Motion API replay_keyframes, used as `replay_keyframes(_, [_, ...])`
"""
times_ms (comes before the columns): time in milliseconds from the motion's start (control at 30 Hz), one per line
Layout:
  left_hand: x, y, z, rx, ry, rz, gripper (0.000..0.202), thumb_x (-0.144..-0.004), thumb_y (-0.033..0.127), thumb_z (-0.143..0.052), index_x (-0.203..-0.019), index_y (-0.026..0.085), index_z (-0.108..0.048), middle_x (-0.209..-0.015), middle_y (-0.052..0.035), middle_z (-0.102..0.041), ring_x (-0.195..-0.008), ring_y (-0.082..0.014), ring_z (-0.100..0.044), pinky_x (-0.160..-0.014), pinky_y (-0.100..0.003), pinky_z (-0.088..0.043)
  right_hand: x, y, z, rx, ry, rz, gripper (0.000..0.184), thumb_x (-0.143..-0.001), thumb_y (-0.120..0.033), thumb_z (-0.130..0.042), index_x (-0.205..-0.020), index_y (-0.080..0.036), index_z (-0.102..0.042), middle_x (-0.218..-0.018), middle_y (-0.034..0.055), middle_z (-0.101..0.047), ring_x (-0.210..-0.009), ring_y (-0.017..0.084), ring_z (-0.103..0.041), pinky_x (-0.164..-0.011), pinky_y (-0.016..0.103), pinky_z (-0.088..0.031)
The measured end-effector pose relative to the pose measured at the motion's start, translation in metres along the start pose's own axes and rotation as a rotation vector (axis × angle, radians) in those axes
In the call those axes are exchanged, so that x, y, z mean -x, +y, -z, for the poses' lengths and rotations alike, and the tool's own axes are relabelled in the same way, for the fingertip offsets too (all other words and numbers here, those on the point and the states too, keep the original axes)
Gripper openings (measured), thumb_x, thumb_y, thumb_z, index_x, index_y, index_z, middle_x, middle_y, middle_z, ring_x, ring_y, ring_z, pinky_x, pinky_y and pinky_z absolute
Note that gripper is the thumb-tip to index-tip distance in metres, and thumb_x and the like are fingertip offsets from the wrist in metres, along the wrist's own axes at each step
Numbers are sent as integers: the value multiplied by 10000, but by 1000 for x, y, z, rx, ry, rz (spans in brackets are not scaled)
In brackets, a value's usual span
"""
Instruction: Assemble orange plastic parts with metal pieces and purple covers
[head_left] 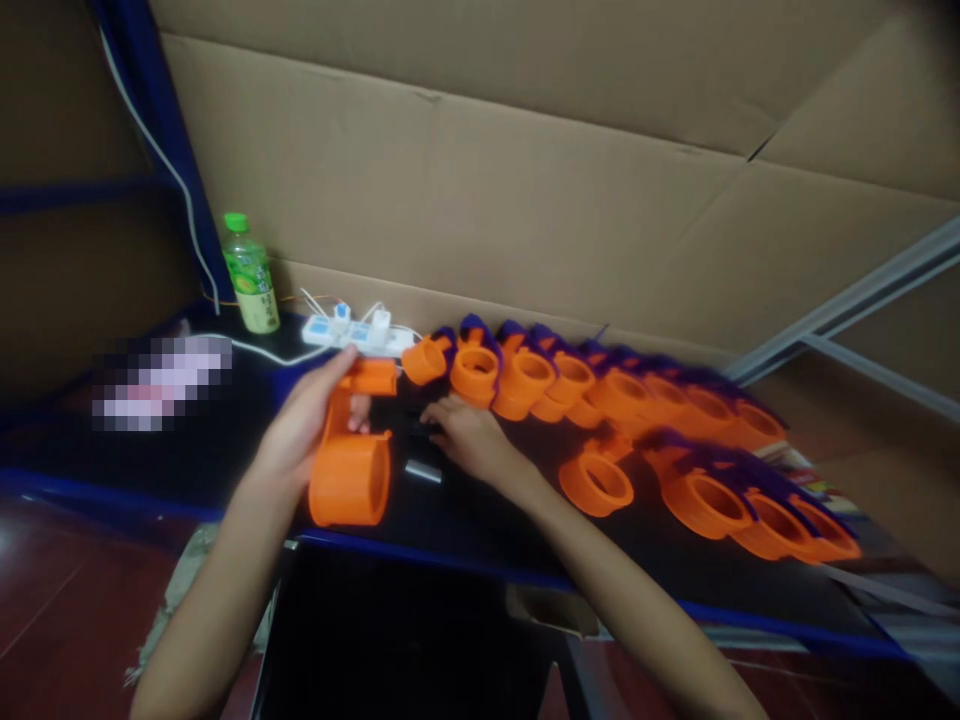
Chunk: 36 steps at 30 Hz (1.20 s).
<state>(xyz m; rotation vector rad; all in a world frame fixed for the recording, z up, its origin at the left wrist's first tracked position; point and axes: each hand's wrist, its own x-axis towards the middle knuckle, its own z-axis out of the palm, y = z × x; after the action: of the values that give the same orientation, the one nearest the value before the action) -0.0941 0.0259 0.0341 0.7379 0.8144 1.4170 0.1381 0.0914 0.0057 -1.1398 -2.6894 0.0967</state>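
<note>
In the head view my left hand [296,425] is closed around an orange plastic ring bracket [349,480], a wide open ring joined by an arm to a smaller block on top. It is held above the black table, its ring hanging down. My right hand [469,435] is low over the tabletop with its fingers bent together at a small dark object [421,427]; blur hides what that object is. Just below those fingers lies a small silver-grey strip [424,471]. One orange ring [425,360] stands a little beyond, between both hands.
Several orange rings with purple parts [529,380] stand in a row at the back; more [709,500] are at the right. A white power strip [360,334] with plugs and cables lies behind my left hand. A green-capped bottle [253,275] stands by the cardboard wall [450,180].
</note>
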Motion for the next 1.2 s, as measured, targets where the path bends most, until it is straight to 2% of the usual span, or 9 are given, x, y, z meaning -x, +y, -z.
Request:
replay_keyframes(67, [-1, -3, -1, -10, -1, -20, 381, -852, 512, -757, -926, 146, -684, -498, 44, -524, -417, -78, -477, -479, -200, -466, 3, 0, 7, -114, 72, 9, 209, -880, -108, -729, -1059, -202, -679, -1029, 49, -730, -903, 174, -672, -775, 299, -520])
replay_keyframes(233, [-2, -13, -5, -156, -16, -146, 374, -811, 483, -821, -926, 147, -706, -559, 5, -626, -477, -91, -571, -528, -196, -489, 13, -11, 45, -590, 442, 48, 208, -897, -282, -763, -1089, -232, -701, -1024, 39, -735, -846, 170, -683, -669, 289, -546])
replay_keyframes(367, [2, -20, -16, -194, -91, -149, 370, -774, 451, -861, -935, 157, -704, -602, -2, -666, -496, -103, -595, -549, -217, -508, 13, -28, 64, -537, 522, 148, 188, -926, -254, -727, -1110, -274, -760, -1050, 47, -722, -906, 188, -676, -669, 309, -548])
replay_keyframes(567, [2, -32, -28, -215, -135, -79, 385, -819, 511, -803, -913, 168, -654, -594, 21, -619, -497, -104, -588, -509, -211, -477, 6, -52, 44, -420, 706, 99, 158, -938, -215, -704, -1039, -290, -800, -944, 31, -638, -862, 173, -644, -725, 339, -562])
replay_keyframes(700, [-1, -37, -26, -220, -19, -110, 426, -860, 579, -727, -997, 189, -626, -630, 26, -608, -521, -111, -586, -507, -216, -462, 1, -64, 33, -471, 718, 32, 154, -950, -233, -688, -1028, -305, -799, -957, 33, -680, -853, 180, -663, -766, 360, -578])
replay_keyframes(867, [-4, -33, -17, -242, 124, -229, 391, -897, 550, -685, -1081, 213, -608, -693, 22, -606, -570, -122, -582, -517, -219, -437, -18, -69, 28, -592, 694, 67, 181, -956, -209, -658, -1063, -293, -779, -1031, 45, -716, -940, 199, -688, -849, 391, -597])
replay_keyframes(1000, [-7, -30, -13, -281, 222, -328, 347, -907, 518, -690, -1065, 228, -582, -753, 32, -585, -565, -101, -523, -543, -226, -435, -35, -70, 22, -822, 650, 34, 112, -917, -250, -714, -1015, -252, -768, -1070, 55, -707, -893, 185, -699, -741, 340, -620])
replay_keyframes(1100, [-6, -30, -13, -321, 234, -428, 331, -911, 490, -700, -1072, 228, -580, -842, 19, -602, -620, -95, -525, -592, -224, -454, -41, -70, 21, -967, 621, 39, 145, -900, -265, -738, -1042, -240, -757, -1078, 57, -701, -884, 177, -704, -692, 306, -617])
replay_keyframes(1200, [-4, -29, -14, -340, 196, -461, 322, -914, 461, -707, -1093, 229, -575, -876, 15, -602, -643, -93, -528, -618, -224, -464, -40, -70, 22, -1003, 632, 72, 121, -898, -254, -736, -1017, -243, -756, -1065, 47, -690, -916, 170, -701, -745, 302, -622])
